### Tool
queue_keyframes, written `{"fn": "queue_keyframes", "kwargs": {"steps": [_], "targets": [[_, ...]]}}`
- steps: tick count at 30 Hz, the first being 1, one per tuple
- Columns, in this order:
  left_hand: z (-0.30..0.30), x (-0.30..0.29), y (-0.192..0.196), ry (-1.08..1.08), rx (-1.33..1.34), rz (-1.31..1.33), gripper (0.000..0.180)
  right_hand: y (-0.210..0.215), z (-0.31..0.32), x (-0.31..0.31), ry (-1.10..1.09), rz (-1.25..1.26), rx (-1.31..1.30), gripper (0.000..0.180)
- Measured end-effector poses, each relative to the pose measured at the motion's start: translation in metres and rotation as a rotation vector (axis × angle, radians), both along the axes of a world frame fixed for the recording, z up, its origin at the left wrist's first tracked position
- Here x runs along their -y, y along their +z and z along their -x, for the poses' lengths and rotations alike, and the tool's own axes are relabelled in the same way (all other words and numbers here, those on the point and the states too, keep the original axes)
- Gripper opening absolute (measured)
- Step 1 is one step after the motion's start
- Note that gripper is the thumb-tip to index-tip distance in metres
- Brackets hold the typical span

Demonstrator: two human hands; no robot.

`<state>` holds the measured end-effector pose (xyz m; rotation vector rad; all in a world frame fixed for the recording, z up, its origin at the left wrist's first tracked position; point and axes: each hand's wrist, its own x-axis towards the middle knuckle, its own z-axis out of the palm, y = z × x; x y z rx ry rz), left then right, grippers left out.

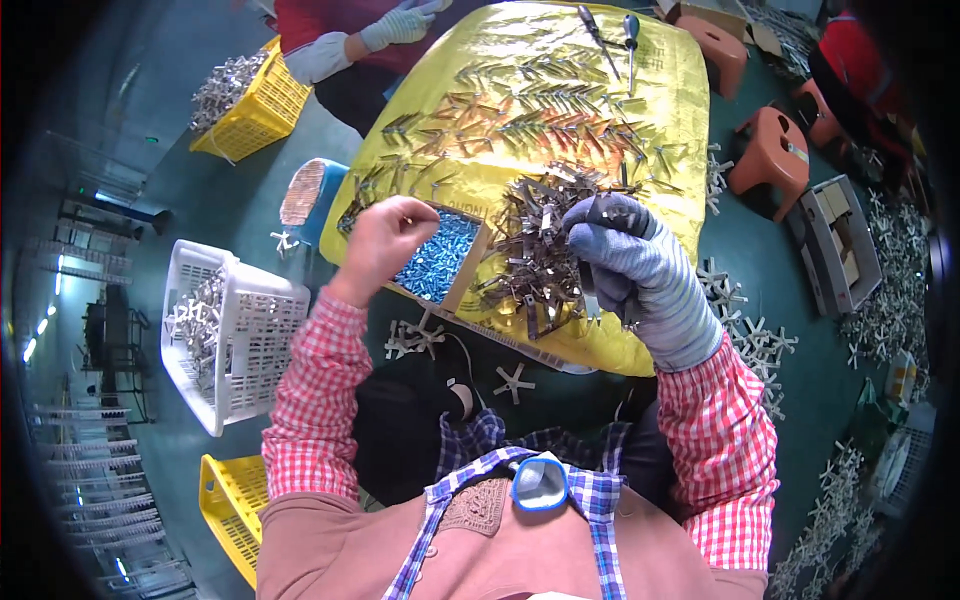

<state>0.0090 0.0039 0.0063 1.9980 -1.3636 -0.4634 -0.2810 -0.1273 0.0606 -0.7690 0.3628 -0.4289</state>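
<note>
My left hand (385, 245) is bare and hovers over the left edge of a cardboard box (470, 272) full of small blue screws (440, 258). Its thumb and fingers are pinched together; whatever they hold is too small to make out. My right hand (640, 270) wears a striped grey-blue glove with dark fingers. It is closed at the right side of a heap of metal strips (545, 245), and what lies in its grip cannot be told apart from the heap. Beyond the heap, joined metal pieces (560, 125) lie in rows on the yellow sheet (400, 150).
Two screwdrivers (631, 50) lie at the sheet's far end. A white basket (265, 320) and a yellow basket (285, 95) of metal parts stand left. Star-shaped parts (515, 383) lie on the floor. Orange stools (775, 160) stand right; a gloved co-worker (325, 25) is at the far left.
</note>
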Motion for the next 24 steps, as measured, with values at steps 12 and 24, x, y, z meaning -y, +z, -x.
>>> {"fn": "queue_keyframes", "kwargs": {"steps": [12, 24], "targets": [[0.022, 0.006, -0.008, -0.002, 0.44, 0.006, 0.007, 0.0, -0.006, 0.003, -0.014, 0.151, -0.09, 0.028], [0.022, 0.007, -0.011, 0.041, 0.519, -0.087, 0.011, 0.005, -0.005, 0.002, 0.049, 0.258, -0.136, 0.026]]}}
